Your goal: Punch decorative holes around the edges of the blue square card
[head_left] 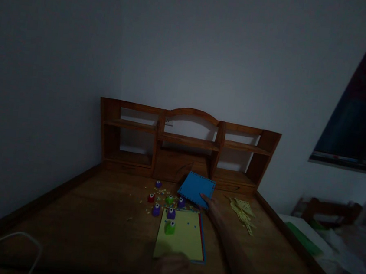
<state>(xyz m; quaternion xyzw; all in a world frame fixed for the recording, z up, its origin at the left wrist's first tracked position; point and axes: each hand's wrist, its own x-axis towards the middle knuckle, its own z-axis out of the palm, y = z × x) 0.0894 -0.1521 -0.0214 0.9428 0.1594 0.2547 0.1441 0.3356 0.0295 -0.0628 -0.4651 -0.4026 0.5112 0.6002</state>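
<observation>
My right hand (207, 201) reaches forward and grips the near right corner of a blue paper sheet (199, 187), thumb on top. Small notches or holes run along the edges of this sheet. My left hand (175, 272) is at the near edge of a yellow paper sheet (185, 244); it is dark and blurred, so its fingers cannot be made out. Red and blue paper edges show beneath the yellow sheet. On the yellow sheet stand a green paper punch (170, 228) and a purple paper punch (171, 214), each with an eye-like white top.
Behind the yellow sheet are more punches, including a red one (151, 197), among scattered paper bits. Cut yellow paper strips (243, 213) lie at the right. A wooden shelf (187, 142) closes off the desk's back. A white cable (22, 234) lies at the near left.
</observation>
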